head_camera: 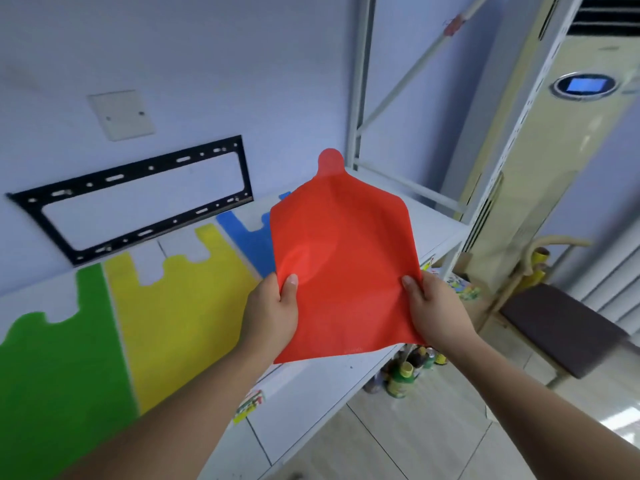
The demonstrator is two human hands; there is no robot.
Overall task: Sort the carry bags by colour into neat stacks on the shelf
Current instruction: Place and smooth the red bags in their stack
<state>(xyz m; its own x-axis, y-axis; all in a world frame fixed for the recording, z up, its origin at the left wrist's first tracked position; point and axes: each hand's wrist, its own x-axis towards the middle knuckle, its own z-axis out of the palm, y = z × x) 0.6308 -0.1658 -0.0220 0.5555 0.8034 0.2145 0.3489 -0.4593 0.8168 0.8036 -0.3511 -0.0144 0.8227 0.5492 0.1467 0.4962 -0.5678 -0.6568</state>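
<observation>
I hold a red carry bag (346, 258) up above the white shelf (325, 379), its handle end pointing away from me. My left hand (273, 313) pinches its near left edge with the thumb on top. My right hand (433, 310) pinches the near right edge the same way. On the shelf lie a green bag (59, 368) at the left, a yellow bag (180, 306) beside it, and a blue bag (252, 237) partly hidden behind the red one.
A black metal wall bracket (138, 199) hangs above the shelf. The white shelf frame (360, 98) rises at the right end. A tall air conditioner (554, 168), a bench (561, 327) and bottles on the floor (405, 372) stand to the right.
</observation>
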